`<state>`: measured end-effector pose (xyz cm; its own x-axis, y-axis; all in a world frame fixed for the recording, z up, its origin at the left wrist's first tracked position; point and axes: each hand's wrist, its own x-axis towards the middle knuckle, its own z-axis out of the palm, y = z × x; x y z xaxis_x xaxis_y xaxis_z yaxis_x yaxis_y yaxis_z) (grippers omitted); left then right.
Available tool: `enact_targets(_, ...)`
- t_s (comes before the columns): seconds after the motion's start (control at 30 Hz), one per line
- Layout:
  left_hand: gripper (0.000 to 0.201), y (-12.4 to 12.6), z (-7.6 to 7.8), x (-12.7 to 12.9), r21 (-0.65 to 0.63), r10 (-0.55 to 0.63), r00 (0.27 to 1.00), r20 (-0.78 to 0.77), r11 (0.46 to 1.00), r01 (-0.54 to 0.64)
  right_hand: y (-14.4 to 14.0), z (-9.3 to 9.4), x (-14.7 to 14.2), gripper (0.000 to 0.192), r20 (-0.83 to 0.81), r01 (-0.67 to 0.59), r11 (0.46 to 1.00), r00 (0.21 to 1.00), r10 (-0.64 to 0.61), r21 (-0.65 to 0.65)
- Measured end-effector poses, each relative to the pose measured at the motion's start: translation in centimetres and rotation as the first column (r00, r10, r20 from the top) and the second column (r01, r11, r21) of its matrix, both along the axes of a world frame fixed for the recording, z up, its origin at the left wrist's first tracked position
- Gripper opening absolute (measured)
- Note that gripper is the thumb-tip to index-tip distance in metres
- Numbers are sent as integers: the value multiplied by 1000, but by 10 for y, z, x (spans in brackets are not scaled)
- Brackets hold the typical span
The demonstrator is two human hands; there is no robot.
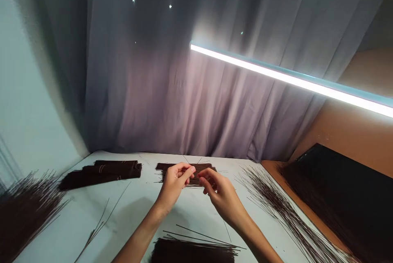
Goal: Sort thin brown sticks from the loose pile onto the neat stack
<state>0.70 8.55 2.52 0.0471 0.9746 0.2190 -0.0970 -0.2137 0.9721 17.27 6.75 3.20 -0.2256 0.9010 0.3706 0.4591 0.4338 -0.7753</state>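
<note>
Hands meet over the middle of a pale counter [138,210], fingertips almost touching above a flat bundle of dark thin sticks [184,169]. The left hand [175,183] is curled, its thumb and forefinger pinched narrowly together; the right hand [219,193] is pinched the same way, at 3 o'clock from the left one and just beside it. Whether something thin is held between the fingertips I cannot tell, as anything there is too fine to see against the bundle behind. That bundle lies crosswise at 12 o'clock from the hands, partly hidden by them, with a few loose sticks poking out of its far edge.

At 9 o'clock from it, well apart, lies a longer stack of tied dark bundles [101,171]. At the counter's far left, at 8 o'clock from the hands, a loose fan of sticks [24,210] spreads out, and a few stray single sticks [101,224] lie on the bare surface between that fan and the left forearm. At 6 o'clock, between the two forearms at the near edge, sits another dark pile of sticks [193,250]. At 4 o'clock a scattered sheaf of sticks [276,201] runs toward the near right corner, and beyond it a large dark heap [337,197] rests on a brown surface.

Behind the counter hangs a grey curtain [184,91], and a lit tube lamp [291,79] slants across the upper right.
</note>
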Motion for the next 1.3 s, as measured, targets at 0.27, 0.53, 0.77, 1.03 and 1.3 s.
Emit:
enact_targets(0.27, 28, -3, 3, 3, 31, 23, 999, -26, 999, -22, -2, 2, 1, 24, -17, 16, 1000, 1000, -17, -25)
enact_targets(0.53, 28, -2, 0, 2, 33, 38, 999, -33, 999, -37, 0, 1, 4, 23, 31, 29, 1000, 999, -28, -12)
enact_targets(0.77, 27, -3, 1, 2, 44, 51, 998, -31, 998, -50, -5, 4, 4, 19, 133, 77, 997, 988, -81, 32)
enact_targets(1.03, 27, -6, 3, 4, 63, 29, 997, -66, 998, -25, -4, 5, 6, 22, 63, 61, 997, 996, -65, 49)
enact_targets(1.3, 25, -5, 1, 7, 71, 10, 997, -76, 997, -4, -1, 4, 6, 23, 60, 48, 998, 997, -51, 51)
